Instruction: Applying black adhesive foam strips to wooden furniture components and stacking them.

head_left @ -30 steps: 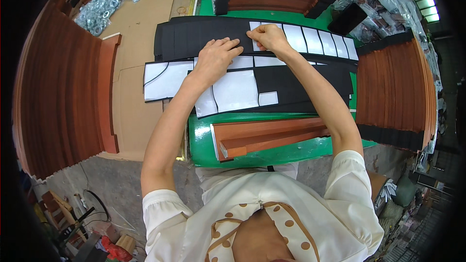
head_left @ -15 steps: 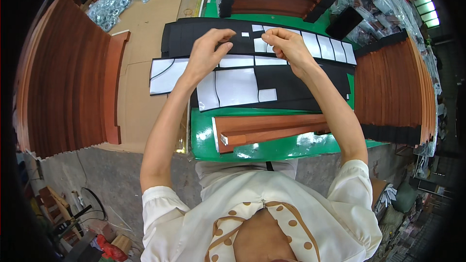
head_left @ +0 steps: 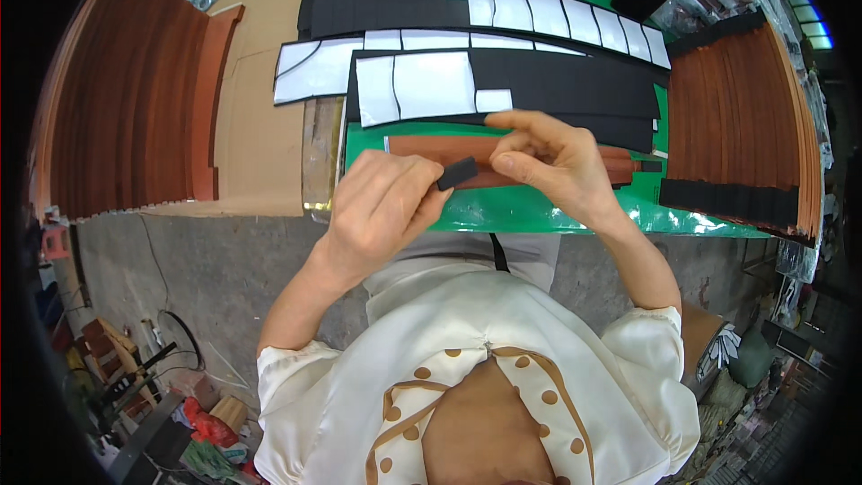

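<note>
Left hand [head_left: 382,207] pinches a small black pad [head_left: 457,173] by its near end, fingers curled. Right hand [head_left: 548,162] is bunched, fingertips [head_left: 503,163] picking at the pad's far end; whether it grips a backing film I cannot tell. Pad is held in the air just above the brown wooden strip [head_left: 431,148] on the green desk [head_left: 539,211], in front of the black pad sheets [head_left: 539,81] with white peeled patches.

Risk, as I judge it: the pad is small and held only at its tips, so it could fold, stick to a finger or drop onto the desk if the peel tugs unevenly.

Versus 0.5 s ago: both hands were up on the black sheets; now they have come back toward the body, with 1 pad lifted off.
</note>
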{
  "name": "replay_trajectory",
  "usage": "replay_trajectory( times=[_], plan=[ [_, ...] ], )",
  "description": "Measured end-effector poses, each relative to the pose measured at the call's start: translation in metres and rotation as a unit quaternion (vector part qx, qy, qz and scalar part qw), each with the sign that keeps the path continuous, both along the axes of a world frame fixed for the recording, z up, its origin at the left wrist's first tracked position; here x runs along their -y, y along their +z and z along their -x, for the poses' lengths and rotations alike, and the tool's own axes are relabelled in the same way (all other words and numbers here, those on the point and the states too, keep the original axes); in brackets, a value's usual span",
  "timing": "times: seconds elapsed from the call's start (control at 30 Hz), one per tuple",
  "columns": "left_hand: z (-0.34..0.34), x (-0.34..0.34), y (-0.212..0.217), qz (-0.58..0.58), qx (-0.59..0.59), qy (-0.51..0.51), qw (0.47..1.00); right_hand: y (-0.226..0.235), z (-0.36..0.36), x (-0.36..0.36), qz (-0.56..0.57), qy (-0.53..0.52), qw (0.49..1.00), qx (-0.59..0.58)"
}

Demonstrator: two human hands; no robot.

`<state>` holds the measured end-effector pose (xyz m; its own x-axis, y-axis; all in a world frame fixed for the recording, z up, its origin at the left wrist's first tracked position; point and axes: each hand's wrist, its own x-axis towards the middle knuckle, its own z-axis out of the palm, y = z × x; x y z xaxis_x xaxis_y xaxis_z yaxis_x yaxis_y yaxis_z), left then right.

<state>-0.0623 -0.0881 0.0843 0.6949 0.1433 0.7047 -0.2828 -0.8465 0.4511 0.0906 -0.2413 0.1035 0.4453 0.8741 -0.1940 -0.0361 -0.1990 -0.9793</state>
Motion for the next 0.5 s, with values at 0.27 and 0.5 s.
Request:
replay_trajectory(
  times=[0.27,0.5],
  plan=[
    [0.034,0.031,-0.018,0.054,-0.045,-0.011,0.997,-0.007,0.039,0.017,-0.143,0.105,0.850,0.495],
    [0.045,0.004,-0.035,0.146,-0.117,0.061,0.981,-0.012,0.037,-0.003,-0.129,0.051,0.876,0.461]
  ],
)
